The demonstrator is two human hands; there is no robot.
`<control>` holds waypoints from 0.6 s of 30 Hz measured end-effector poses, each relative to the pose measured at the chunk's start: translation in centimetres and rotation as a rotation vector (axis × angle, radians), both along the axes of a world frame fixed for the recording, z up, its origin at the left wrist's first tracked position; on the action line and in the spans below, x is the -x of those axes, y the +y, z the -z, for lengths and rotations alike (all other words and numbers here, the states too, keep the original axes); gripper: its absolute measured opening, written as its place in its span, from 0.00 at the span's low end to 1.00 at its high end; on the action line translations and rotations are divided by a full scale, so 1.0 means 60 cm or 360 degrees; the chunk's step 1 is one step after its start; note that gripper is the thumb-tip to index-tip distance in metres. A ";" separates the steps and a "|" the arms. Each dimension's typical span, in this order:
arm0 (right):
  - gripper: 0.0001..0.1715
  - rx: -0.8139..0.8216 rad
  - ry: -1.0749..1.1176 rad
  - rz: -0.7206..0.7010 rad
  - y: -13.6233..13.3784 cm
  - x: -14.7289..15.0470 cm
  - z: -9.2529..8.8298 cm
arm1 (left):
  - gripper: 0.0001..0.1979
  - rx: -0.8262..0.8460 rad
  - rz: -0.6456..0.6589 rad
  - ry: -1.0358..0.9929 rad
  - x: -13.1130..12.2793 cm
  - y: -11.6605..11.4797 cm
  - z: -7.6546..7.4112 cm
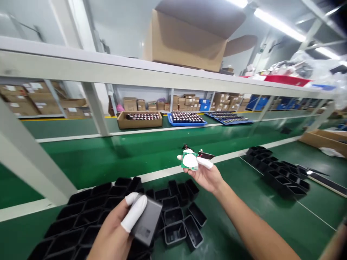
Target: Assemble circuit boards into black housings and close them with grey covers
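My left hand (119, 224), with white covers on its fingertips, is closed on a dark grey plastic case (148, 220) above the black boxes. Farther forward, my right hand (203, 173) holds a green circuit board (189, 161) with a round white piece on its face. Wires and a small dark flat part (206, 155) stick out beside the board. The case and the board are apart. Below the hands, black open boxes (174, 233) stand on the green surface, some with their insides showing.
A shelf beam (162, 77) crosses in front, with a large cardboard box (189, 43) on it. Behind are a carton (139, 122) and blue trays (187, 124) of parts. More black boxes (276, 171) sit right. A slanted post (29, 151) stands left.
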State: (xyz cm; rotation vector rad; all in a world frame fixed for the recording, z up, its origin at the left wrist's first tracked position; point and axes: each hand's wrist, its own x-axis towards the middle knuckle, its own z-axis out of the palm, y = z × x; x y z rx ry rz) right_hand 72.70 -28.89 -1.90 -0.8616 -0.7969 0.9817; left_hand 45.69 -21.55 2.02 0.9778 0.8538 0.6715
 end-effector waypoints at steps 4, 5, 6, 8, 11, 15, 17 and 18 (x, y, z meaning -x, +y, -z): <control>0.25 -0.0119 0.0309 -0.0282 0.041 0.077 -0.028 | 0.24 -0.0003 0.0144 -0.0141 0.000 -0.002 -0.014; 0.23 -0.0134 0.0363 -0.0328 0.045 0.090 -0.031 | 0.23 0.0002 0.0173 -0.0185 0.002 0.000 -0.015; 0.21 -0.0145 0.0410 -0.0365 0.049 0.100 -0.033 | 0.23 0.0017 0.0202 -0.0231 0.006 0.004 -0.014; 0.18 -0.0159 0.0487 -0.0412 0.050 0.115 -0.035 | 0.25 0.0044 0.0292 -0.0299 0.016 0.011 -0.011; 0.15 -0.0188 0.0548 -0.0428 0.045 0.125 -0.035 | 0.30 -0.0069 0.0425 -0.0281 0.027 0.020 -0.005; 0.07 -0.0229 0.0577 -0.0440 0.035 0.128 -0.038 | 0.30 -0.0310 0.0453 -0.0156 0.026 0.014 -0.001; 0.09 -0.0213 0.0601 -0.0486 0.031 0.128 -0.042 | 0.29 -0.0433 0.0397 -0.0109 0.021 0.006 0.003; 0.12 -0.0196 0.0620 -0.0509 0.030 0.129 -0.044 | 0.29 -0.0507 0.0353 -0.0071 0.018 0.002 0.005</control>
